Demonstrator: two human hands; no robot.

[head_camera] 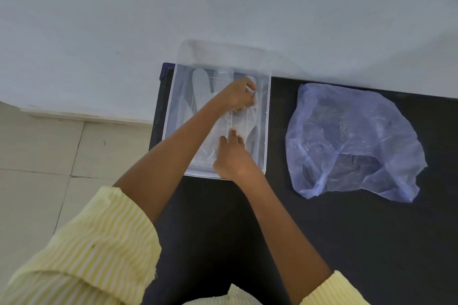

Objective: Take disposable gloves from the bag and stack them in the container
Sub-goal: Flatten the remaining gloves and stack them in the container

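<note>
Placement step in hand: both hands work inside the container, a shallow rectangular tub of clear, stiff plastic with rounded corners, set at the far left end of the dark counter against a pale wall; the left hand reaches across to the far right part of the tub, its fingers curled and pinched on the finger end of a glove, while the right hand rests at the near rim with its fingertips pressed down on the cuff end of the same glove; the glove is thin, translucent, whitish film, creased and slack, lying lengthwise over others already in the tub; two rounded finger shapes of an earlier glove show at the far left of the tub. The bag, a soft, crumpled sack of bluish, see-through film, lies on the counter well to the right of the container, apart from it, its mouth seemingly toward the near side; whether gloves remain inside cannot be told. Judged next move: flatten and release the glove so that it lies square on the stack, then reach right to the bag; the film is likely to cling and lift with the fingers, so a slow release seems called for. A striped yellow sleeve is rolled above each forearm; a tiled floor lies left of the counter.
</note>
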